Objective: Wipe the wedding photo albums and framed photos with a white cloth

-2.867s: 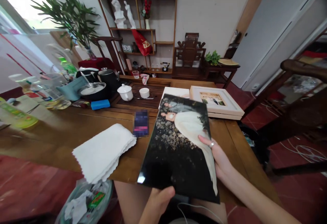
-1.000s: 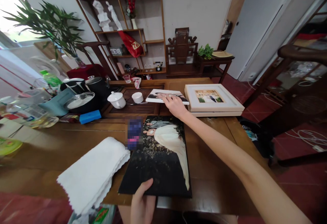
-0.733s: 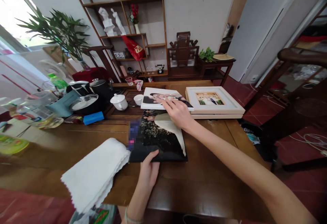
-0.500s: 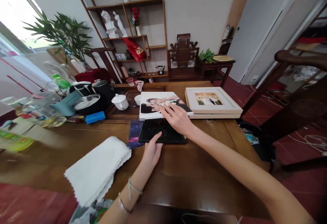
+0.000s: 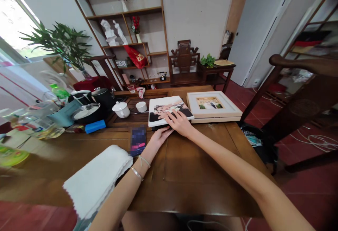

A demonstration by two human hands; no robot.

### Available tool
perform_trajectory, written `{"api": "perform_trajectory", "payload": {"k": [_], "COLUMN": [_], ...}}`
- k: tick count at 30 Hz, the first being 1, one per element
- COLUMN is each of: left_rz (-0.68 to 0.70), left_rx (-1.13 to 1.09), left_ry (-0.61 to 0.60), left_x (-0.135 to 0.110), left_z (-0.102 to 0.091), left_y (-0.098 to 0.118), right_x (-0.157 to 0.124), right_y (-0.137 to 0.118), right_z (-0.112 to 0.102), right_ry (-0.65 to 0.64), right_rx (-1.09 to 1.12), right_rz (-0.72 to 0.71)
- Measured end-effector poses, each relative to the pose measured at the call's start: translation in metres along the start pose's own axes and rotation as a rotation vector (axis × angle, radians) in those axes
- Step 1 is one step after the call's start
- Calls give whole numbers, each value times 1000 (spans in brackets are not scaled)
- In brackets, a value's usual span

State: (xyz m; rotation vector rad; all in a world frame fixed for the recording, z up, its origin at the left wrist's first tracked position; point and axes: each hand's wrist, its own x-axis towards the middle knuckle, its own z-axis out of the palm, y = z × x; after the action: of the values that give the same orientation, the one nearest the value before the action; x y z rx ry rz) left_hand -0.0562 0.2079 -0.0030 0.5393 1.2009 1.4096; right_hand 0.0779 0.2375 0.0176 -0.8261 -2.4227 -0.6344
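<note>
While the white cloth (image 5: 97, 178) overhangs the near edge of the table (image 5: 200, 167), a pixelated dark item (image 5: 138, 141) lies by its far corner. Left hand (image 5: 160, 136) at front edge of the dark panel (image 5: 156, 128), mostly hidden; grip unreadable. Photo panel (image 5: 160, 105) above it, right hand (image 5: 181, 122) over its face, fingers spread, grip unclear. Framed picture (image 5: 211, 103) just right; broad wood before it.

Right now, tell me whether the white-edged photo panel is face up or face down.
Face up: the white-edged photo panel shows its printed picture, partly covered by the right hand.
</note>
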Motion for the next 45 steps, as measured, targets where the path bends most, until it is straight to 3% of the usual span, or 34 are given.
{"api": "perform_trajectory", "payload": {"k": [3,8,14,31,37,45], "left_rz": [-62,-27,-26,-117,-109,-126], "left_rx": [-56,-121,-128,18,43,43], "left_ry": [32,179,241,114,103,101], "left_x": [0,6,13,27,24,28], "left_z": [1,12,21,13,13,17], "left_y": [-5,-16,-24,-20,-21,-21], "right_x": [1,3,3,9,17,25], "right_y": [1,1,4,2,2,22], "right_z": [12,28,44,58,49,42], "right_ry": [-28,-31,-48,-181,-343,-498], "right_rx": [32,15,-16,20,112,253], "right_rz": [19,55,78,204,288,235]}}
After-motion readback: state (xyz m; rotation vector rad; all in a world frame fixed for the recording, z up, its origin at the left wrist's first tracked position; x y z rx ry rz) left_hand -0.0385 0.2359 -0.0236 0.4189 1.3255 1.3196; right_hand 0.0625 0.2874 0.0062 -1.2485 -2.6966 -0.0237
